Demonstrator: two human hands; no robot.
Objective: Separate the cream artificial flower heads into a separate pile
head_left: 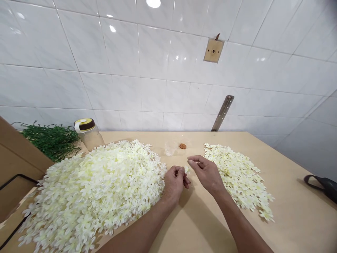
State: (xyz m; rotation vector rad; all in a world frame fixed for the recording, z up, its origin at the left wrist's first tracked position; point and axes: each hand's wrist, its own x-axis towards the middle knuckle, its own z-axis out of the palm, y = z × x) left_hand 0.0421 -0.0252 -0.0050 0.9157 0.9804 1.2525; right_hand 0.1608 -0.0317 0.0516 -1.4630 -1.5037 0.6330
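Above the middle of the table, my left hand (176, 181) is closed in a pinch on a small white flower (186, 169), whose petals show between the two hands. Just right of it is my right hand (205, 173), thumb and forefinger apart, and I see nothing between them. A big heap of white and pale yellow flowers (105, 186) lies left of my left hand. Beyond my right hand a thinner spread of similar flowers (238, 175) covers part of the tabletop. A small brown disc (182, 146) and a clear plastic piece (170, 148) lie behind the hands.
A clear bottle (92, 138) with a brown and yellow lid stands behind the heap. Green artificial stems (52, 138) lie at the back left, near a brown box (21, 168). A black strapped object (325, 186) is at the right edge. A tiled wall (152, 93) bounds the table (292, 196).
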